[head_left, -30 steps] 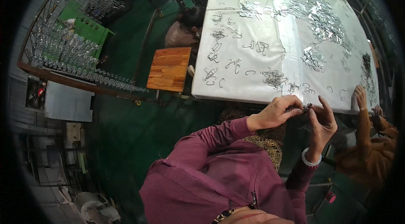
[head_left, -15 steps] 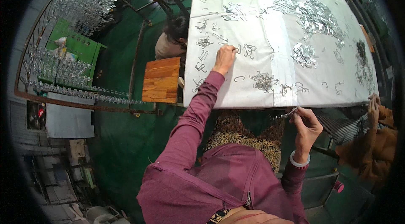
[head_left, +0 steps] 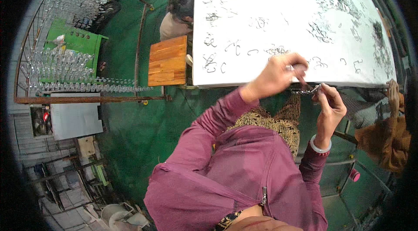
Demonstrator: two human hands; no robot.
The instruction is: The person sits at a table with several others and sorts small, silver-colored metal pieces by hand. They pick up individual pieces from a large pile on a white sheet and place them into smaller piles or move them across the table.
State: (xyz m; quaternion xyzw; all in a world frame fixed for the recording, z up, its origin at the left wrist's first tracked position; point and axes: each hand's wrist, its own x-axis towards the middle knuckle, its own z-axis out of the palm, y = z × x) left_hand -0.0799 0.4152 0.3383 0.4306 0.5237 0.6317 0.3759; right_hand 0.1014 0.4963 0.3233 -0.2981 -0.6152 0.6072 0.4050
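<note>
My right hand (head_left: 330, 111) is closed in a pinch at the table's near edge, a pale bangle on its wrist. From its fingertips a short strand of small shiny metal pieces (head_left: 303, 92) extends left. My left hand (head_left: 278, 76) is close beside the strand, fingers bent together and blurred; what they hold, if anything, I cannot make out. Loose bent wire hooks (head_left: 320, 62) lie past my hands on the white-covered table (head_left: 248, 72). A denser heap of small metal pieces (head_left: 321, 30) is farther back.
A wooden stool (head_left: 167, 62) stands left of the table, with a seated person (head_left: 176, 24) beyond it. Another person's hand (head_left: 393, 94) touches the table's right edge. At left, a metal rack (head_left: 87, 100) carries many hanging shiny pieces near a green table (head_left: 78, 39).
My left hand has left the hooks on the table and come right and nearer, beside my right hand. The right hand keeps its pinch on the strand. The whole view has shifted slightly.
</note>
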